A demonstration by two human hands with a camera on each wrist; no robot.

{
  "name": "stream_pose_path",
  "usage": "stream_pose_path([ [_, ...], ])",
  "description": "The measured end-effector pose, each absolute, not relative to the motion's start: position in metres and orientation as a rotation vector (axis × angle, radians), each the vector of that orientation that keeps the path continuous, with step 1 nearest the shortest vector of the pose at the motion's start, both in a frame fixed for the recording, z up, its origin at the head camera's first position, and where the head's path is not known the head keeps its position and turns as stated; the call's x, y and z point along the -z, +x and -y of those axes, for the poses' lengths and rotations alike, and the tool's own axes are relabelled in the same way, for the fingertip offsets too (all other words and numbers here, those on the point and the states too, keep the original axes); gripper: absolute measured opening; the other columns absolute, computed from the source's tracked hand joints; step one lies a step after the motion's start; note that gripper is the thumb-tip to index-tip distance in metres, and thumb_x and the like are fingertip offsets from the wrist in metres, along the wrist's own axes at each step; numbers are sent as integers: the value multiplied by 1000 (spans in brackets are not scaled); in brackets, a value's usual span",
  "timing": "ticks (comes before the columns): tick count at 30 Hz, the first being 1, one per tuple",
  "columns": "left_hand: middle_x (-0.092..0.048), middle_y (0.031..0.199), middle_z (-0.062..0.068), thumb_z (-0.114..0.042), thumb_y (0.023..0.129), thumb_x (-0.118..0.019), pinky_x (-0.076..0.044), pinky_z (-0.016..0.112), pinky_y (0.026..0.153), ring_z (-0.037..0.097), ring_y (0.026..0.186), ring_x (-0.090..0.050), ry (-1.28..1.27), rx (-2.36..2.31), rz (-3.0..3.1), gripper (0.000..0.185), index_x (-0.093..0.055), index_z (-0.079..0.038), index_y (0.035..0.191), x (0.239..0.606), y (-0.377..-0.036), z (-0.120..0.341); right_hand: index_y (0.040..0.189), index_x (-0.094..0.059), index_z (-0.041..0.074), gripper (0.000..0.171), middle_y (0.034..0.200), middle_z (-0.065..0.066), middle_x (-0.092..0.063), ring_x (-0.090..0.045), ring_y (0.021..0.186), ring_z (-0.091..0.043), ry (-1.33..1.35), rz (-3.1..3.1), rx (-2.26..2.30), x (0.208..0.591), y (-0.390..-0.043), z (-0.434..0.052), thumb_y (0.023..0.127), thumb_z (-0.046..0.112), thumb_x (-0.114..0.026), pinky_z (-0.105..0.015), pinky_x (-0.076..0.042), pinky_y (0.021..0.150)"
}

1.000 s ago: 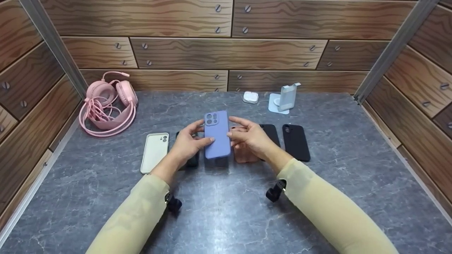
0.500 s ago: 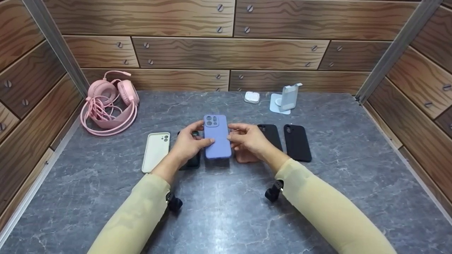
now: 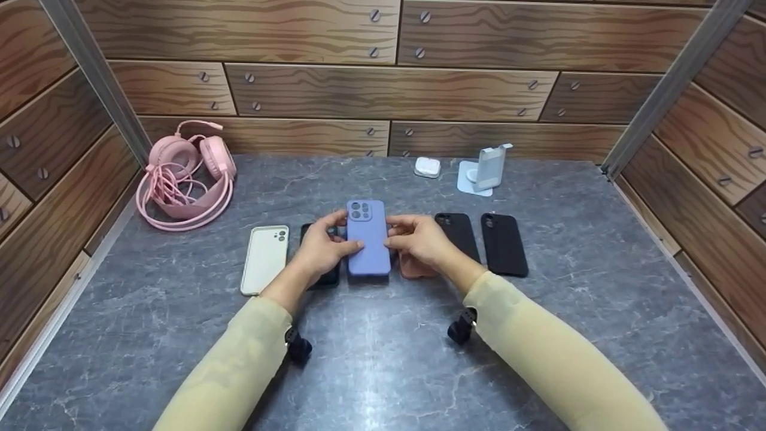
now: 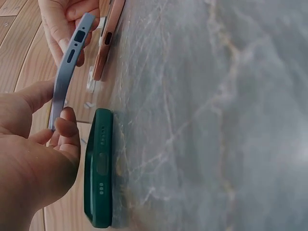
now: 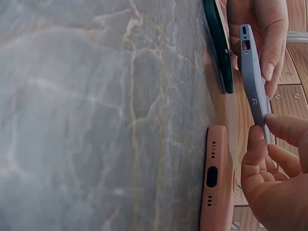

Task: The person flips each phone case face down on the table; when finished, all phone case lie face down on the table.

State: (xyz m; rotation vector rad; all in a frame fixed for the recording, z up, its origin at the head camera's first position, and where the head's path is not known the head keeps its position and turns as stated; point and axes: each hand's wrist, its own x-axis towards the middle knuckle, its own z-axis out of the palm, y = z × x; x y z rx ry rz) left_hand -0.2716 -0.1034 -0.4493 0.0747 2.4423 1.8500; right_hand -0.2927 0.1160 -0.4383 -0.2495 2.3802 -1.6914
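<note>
Hands pinch lilac silicone phone case by its long edges: left hand, right hand. Case held just above grey marble worktop, between dark green case, seemingly flat, and salmon-pink case.

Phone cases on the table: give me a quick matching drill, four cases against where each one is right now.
Cases:
1. lavender case
2. cream case
3. dark green case
4. pink case

Places:
A. flat under the right hand
B. far left of the row
C. flat under the left hand
D. held off the table by both hands

Pairs: 1-D, 2-B, 3-C, 4-A
</note>
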Motion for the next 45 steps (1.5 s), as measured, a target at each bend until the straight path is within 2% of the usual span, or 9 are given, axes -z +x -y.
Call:
stream_pose_path([
  [6,-51,130,6,-9,80,-80,-50,29,72,21,93,-56,64,-1826,-2452,77,-42,-11,147,453,-271,102,128,-63,1,51,103,-15,-69,-63,86,-16,-294,-2433,1663,442,-294,-116,80,1,-77,-22,-51,68],
  [13,-52,131,7,-6,79,-80,-49,28,72,22,92,-56,71,-1841,-2459,76,-44,-9,146,456,-271,103,128,-63,1,49,105,-14,-69,-63,95,-17,-322,-2510,1563,444,-294,-114,80,4,-77,-24,-50,81],
  [23,-54,127,9,-6,77,-82,-47,28,71,19,85,-53,122,-1739,-2557,77,-45,-6,145,460,-271,102,130,-63,5,51,101,-9,-69,-63,94,-17,-283,-2536,1489,444,-290,-114,81,7,-78,-26,-50,79],
  [36,-59,124,7,-14,78,-82,-47,28,67,17,80,-55,153,-1554,-2656,78,-45,-6,145,461,-273,103,132,-61,7,54,101,-6,-69,-63,96,-17,-317,-2610,1368,448,-292,-115,81,10,-78,-30,-49,85],
  [45,-59,121,7,-13,76,-83,-46,27,65,17,79,-55,150,-1585,-2634,76,-47,-6,144,460,-272,103,133,-61,9,55,99,-5,-68,-62,92,-17,-318,-2619,1363,449,-293,-114,81,8,-77,-30,-49,82],
])
